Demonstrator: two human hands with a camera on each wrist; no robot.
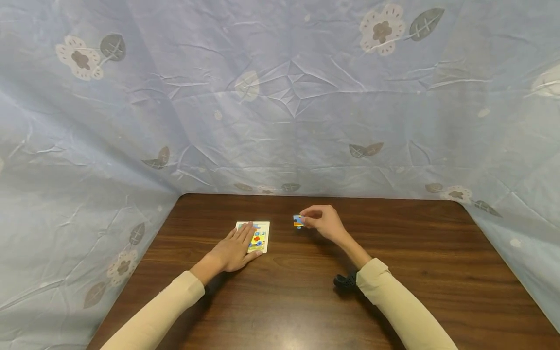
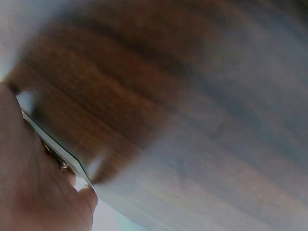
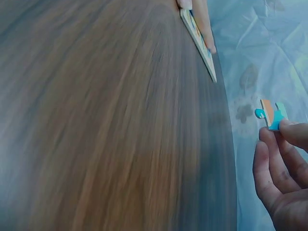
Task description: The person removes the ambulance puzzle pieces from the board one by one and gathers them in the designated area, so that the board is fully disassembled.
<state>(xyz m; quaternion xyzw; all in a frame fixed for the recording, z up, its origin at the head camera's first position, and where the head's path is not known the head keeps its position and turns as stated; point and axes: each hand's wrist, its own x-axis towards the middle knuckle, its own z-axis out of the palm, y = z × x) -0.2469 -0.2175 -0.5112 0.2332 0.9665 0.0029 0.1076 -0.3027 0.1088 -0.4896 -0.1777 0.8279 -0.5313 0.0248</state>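
Is closed at the back and on both sides by pale blue-grey cloth [image 1: 288,146], printed with whitish flowers [image 1: 382,31] and grey or brownish leaves [image 1: 426,24], and creased in many places by fold lines. Has in front of this cloth a dark brown wooden table [image 1: 437,272], with streaked grain and rounded far corners. Shows on its near part a soft, whitish reflection [image 1: 290,341] of light.

Puzzle board [image 1: 265,231] partly hidden by left grip [image 1: 234,250], sleeves [image 1: 407,301] cropped below
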